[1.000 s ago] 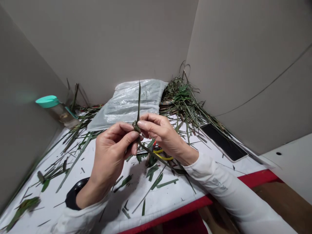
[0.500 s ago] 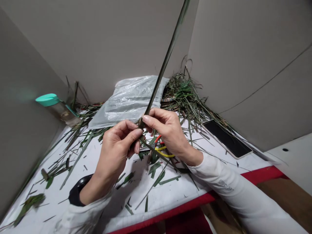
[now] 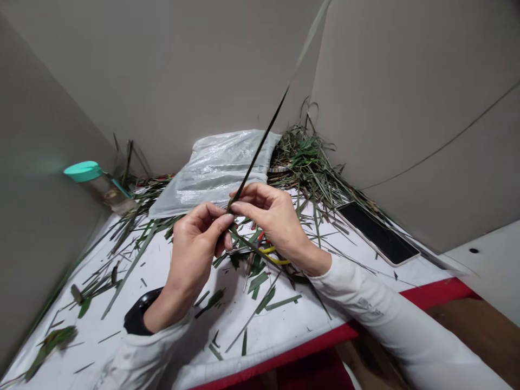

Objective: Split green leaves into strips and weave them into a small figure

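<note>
In the head view, we see both hands meeting at the centre of the frame, fingertips almost touching, around a long leaf strip (image 3: 264,139). The left hand (image 3: 195,235) pinches its lower part between thumb and curled fingers; the right hand (image 3: 276,219) nips it just above, thumb against forefinger. The strip is flat, narrow and ribbon-like, dark green low down and paler past a twist near the top. Its long axis slants from the fingertips toward the upper right, where the end runs to the frame's top edge. Another dark length (image 3: 260,253) slopes from below the fingers to the lower right; we cannot tell whether it is the same leaf.

Below the right hand we find scissors (image 3: 279,261) with smooth yellow and red handles, partly hidden. Around them, thin, straight-edged leaf scraps (image 3: 257,281) lie over the white table cover (image 3: 284,330). Behind the hands sits a crinkled, glossy plastic bag (image 3: 217,170), with a tangled heap of blades (image 3: 304,157) to its right. A flat, rectangular phone (image 3: 377,233) lies at centre right, and 1 clear bottle (image 3: 103,189) with a turquoise lid leans at centre left.
</note>
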`<act>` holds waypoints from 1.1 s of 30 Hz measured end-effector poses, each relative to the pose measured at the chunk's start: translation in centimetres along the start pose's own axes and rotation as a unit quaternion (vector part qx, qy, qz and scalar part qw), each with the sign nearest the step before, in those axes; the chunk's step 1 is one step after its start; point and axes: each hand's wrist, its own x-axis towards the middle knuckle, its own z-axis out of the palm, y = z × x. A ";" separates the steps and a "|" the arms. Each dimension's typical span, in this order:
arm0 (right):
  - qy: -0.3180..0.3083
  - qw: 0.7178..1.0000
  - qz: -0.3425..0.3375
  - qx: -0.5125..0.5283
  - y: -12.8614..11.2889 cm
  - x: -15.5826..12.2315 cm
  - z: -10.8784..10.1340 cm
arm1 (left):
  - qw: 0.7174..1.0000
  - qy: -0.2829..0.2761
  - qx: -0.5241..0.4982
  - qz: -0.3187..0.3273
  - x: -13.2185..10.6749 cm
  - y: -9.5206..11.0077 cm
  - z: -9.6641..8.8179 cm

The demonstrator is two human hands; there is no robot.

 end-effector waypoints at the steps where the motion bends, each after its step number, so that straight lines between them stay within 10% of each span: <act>1: 0.004 1.000 -0.001 0.003 0.0 0.0 -0.1 | 1.000 -0.003 0.005 0.000 0.1 0.0 -0.1; 17: 0.014 0.995 0.042 0.094 0.6 0.1 -0.4 | 0.997 -0.060 0.028 -0.048 0.1 -0.6 0.0; 33: -0.103 0.940 -0.036 -0.323 0.7 -0.8 0.4 | 0.995 0.061 -0.078 0.001 1.0 -0.4 -0.3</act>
